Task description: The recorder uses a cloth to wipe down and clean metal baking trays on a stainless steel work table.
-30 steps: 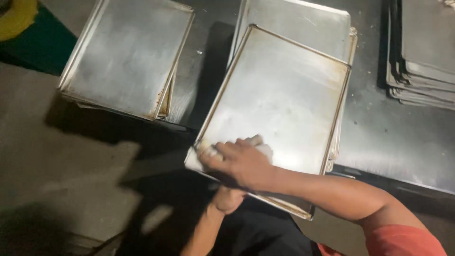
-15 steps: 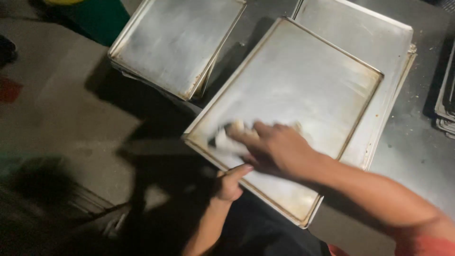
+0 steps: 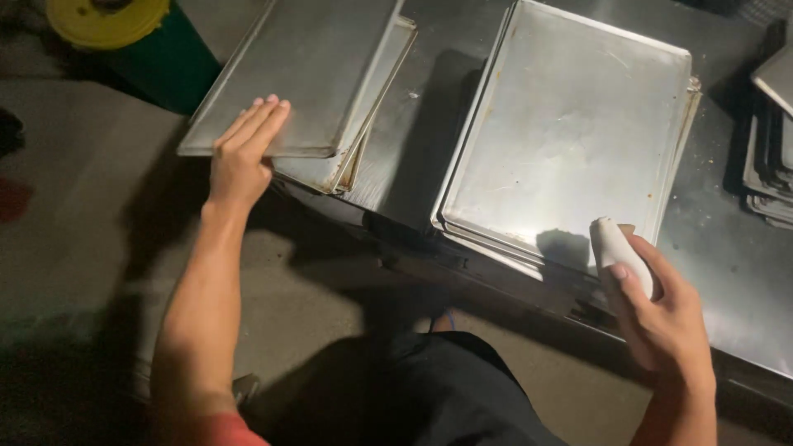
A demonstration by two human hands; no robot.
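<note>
My left hand [image 3: 242, 153] lies flat, fingers together, on the near corner of the top metal baking tray [image 3: 310, 66] of the left stack, which overhangs the table edge. My right hand [image 3: 661, 318] is raised off the trays at the lower right and grips a small white pad or cloth roll [image 3: 615, 248]. In front of it lies the right stack of metal trays [image 3: 570, 132], its top tray flat, shiny and smeared.
The trays sit on a dark metal table [image 3: 429, 140]. A third stack of trays [image 3: 772, 157] stands at the far right. A green bin with a yellow lid [image 3: 124, 37] is on the floor at the upper left. Grey floor lies below.
My right hand has lifted off the right tray with the white pad. The tilted tray now lies flat on its stack. My left hand has risen onto the left stack.
</note>
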